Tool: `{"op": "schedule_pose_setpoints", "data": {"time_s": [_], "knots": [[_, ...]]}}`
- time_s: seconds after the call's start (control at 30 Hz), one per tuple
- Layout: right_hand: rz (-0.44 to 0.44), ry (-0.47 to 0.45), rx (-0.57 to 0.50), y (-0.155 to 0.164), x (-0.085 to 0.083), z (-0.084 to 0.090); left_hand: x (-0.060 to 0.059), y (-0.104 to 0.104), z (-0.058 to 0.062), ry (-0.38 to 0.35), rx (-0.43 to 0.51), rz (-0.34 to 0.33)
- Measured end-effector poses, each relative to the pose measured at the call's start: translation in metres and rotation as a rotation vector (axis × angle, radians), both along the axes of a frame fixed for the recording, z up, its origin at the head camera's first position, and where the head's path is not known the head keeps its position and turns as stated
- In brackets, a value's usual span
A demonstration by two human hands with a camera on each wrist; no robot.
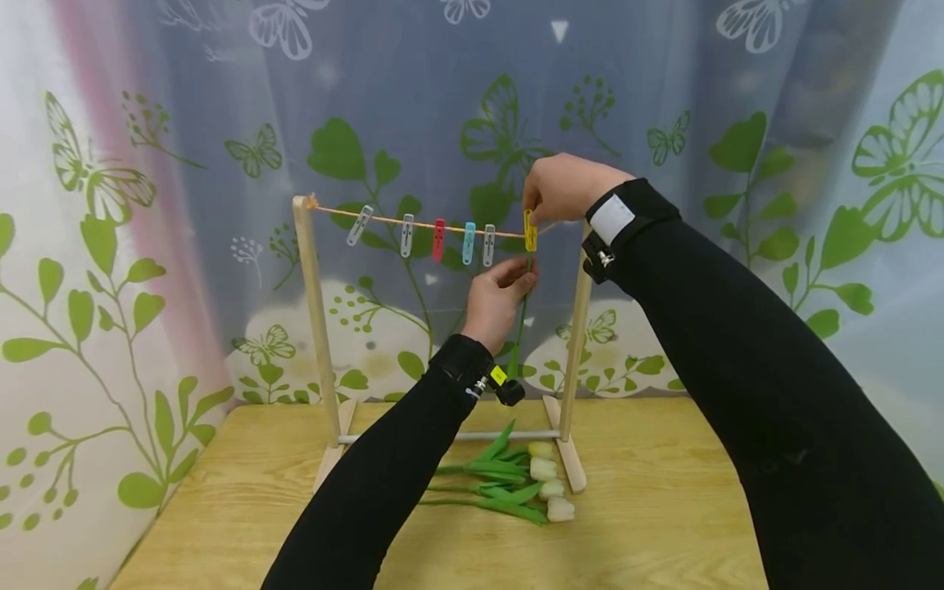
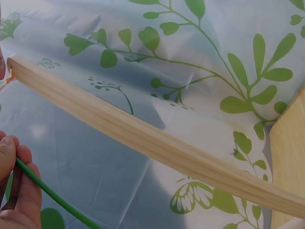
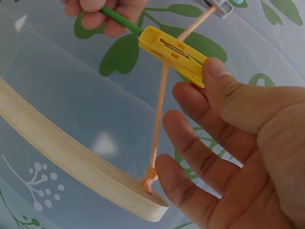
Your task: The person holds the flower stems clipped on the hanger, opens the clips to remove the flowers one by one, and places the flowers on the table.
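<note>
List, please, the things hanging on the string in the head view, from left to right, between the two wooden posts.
Left post → two grey pegs → red peg → blue peg → another grey peg → yellow peg, pinched by the right hand → right post.

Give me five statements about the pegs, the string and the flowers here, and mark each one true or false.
1. The right hand pinches the yellow peg on the string. True.
2. The left hand holds a green stem just below that peg. True.
3. The string carries only yellow pegs. False: it also carries a red peg, a blue one and pale ones.
4. The white flowers hang from the string. False: they lie on the wooden table by the foot of the wooden frame.
5. The string is tied to the tops of the frame's posts. True.
</note>
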State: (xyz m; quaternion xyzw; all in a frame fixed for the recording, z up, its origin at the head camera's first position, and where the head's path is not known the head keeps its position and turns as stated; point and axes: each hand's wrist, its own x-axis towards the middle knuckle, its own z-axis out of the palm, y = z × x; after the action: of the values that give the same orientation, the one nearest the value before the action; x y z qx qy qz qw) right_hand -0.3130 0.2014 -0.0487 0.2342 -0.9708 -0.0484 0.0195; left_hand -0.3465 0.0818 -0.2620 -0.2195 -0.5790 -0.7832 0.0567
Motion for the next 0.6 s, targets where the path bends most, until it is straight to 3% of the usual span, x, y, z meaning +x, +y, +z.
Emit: {"op": "schedule_pose_setpoints", "data": {"time_s": [0.4,0.6], "knots": [[0.034,0.086,-0.039,0.0021,-0.0009,-0.0012,-0.0004,0.0035,0.0016,0.021,-0.028,0.046],[0.050,0.115,-0.070,0.0047,-0.0047,-0.0061,0.0023,-0.0001,-0.0025,0.008,-0.059,0.027]]}}
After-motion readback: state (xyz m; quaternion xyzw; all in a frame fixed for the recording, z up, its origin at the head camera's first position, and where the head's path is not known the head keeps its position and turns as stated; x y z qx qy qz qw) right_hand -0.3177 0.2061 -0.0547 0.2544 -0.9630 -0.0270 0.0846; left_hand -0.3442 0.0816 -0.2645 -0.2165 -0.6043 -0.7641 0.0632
